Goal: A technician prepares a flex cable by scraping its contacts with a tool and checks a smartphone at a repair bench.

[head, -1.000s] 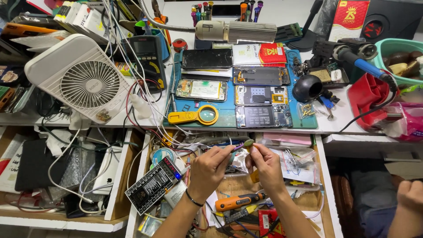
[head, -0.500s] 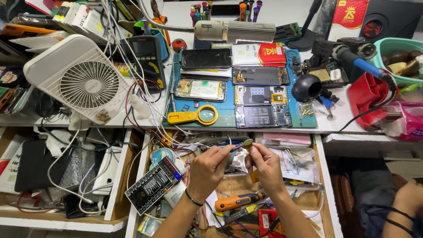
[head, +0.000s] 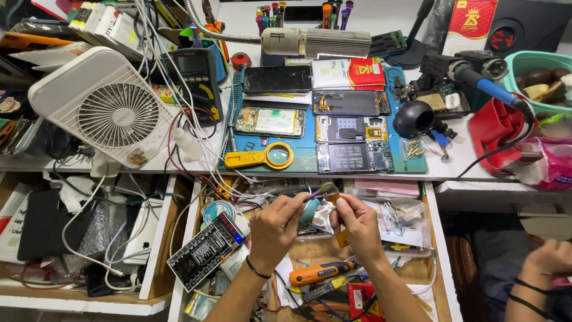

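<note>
My left hand (head: pixel 275 229) pinches a thin purple-handled brush (head: pixel 322 190) whose bristle tip points up and right. My right hand (head: pixel 356 223) pinches a small yellowish part (head: pixel 333 197) right at the brush tip. Both hands hover over an open drawer (head: pixel 438 262) full of tools and bags. A blue work mat (head: pixel 304 156) on the bench above holds several opened phones (head: pixel 354 156) and a yellow magnifier (head: pixel 262 157).
A white desk fan (head: pixel 107 116) and a multimeter (head: pixel 196 77) sit at the left among tangled wires. A lamp head (head: pixel 319 43) hangs over the mat. An orange screwdriver (head: pixel 319 272) lies in the drawer. Another person's hand (head: pixel 545 262) shows at the lower right.
My hands hold nearly the same pose around the brush and small part. The other person's hand at the lower right has shifted slightly.
</note>
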